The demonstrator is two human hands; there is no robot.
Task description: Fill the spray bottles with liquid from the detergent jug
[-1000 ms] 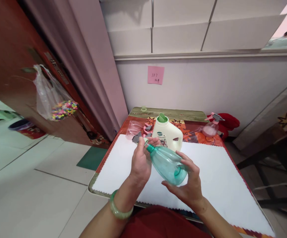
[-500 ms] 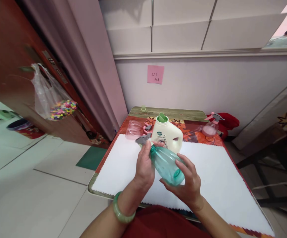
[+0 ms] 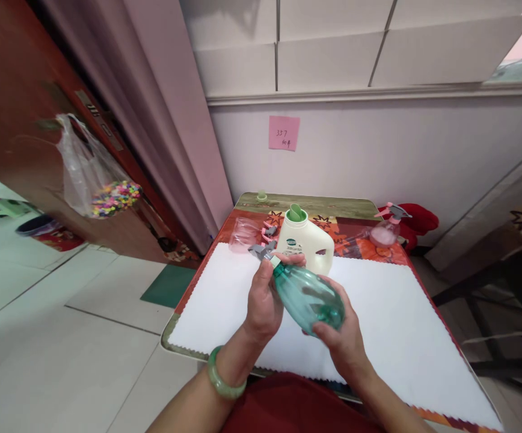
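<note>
Above the white cloth (image 3: 391,325) I hold a clear teal spray bottle (image 3: 308,294), tilted with its grey trigger head (image 3: 261,250) toward the far left. My left hand (image 3: 263,297) is closed around the neck just below the trigger head. My right hand (image 3: 340,337) cups the bottle's base from underneath. Just behind the bottle stands a cream detergent jug (image 3: 306,243) with a green cap.
A pink spray bottle (image 3: 247,233) lies at the table's far left, another pink one (image 3: 385,231) stands at the far right. A small green cap (image 3: 261,196) sits at the back edge. A plastic bag of coloured beads (image 3: 96,180) hangs on the door at left.
The bottle has swung more upright and a little to the right. My right hand has slid under its base and my left hand has risen along the neck.
</note>
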